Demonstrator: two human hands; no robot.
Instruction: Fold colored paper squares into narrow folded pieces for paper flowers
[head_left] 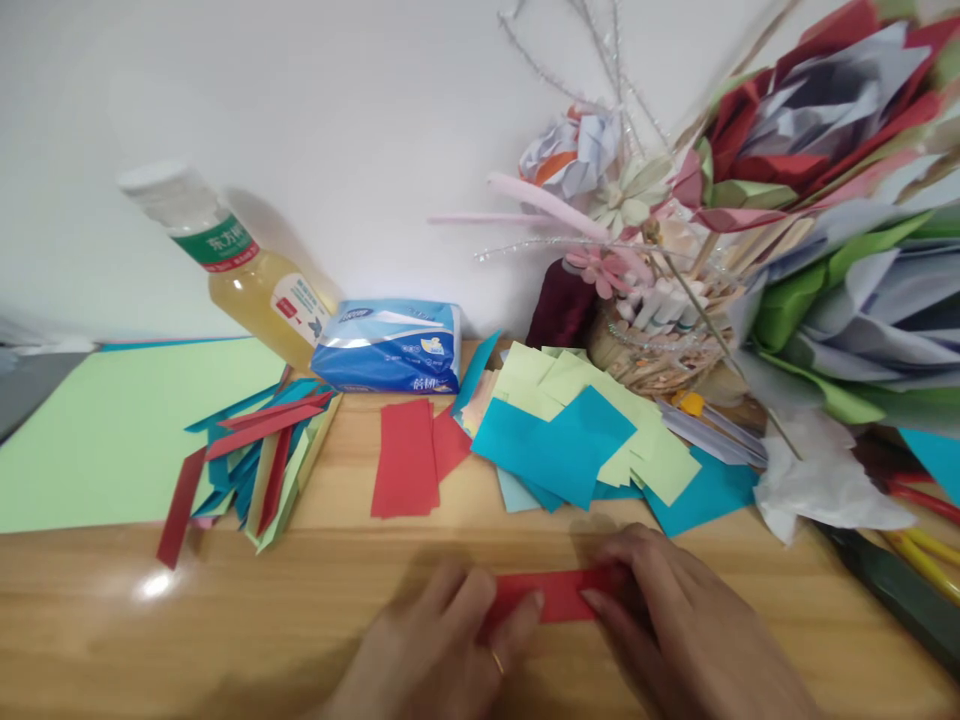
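A narrow red paper strip (559, 597) lies level near the front of the wooden table, its ends covered by my fingers. My left hand (457, 630) grips its left end, thumb on top, with a ring on one finger. At the right end, my right hand (667, 610) pinches the paper between thumb and curled fingers. Just beyond my hands are loose red paper rectangles (405, 460) and a spread pile of light green paper pieces (667, 455) and blue paper pieces (555, 440). Whether the strip is folded double I cannot tell.
Folded paper strips (259, 450) lie heaped at the left on a light green sheet (97, 430). Behind stand a drink bottle (262, 290) and a blue tissue pack (390, 345). A stick basket (652, 340) and paper flowers (825, 130) crowd the right, near dark-bladed scissors (892, 590).
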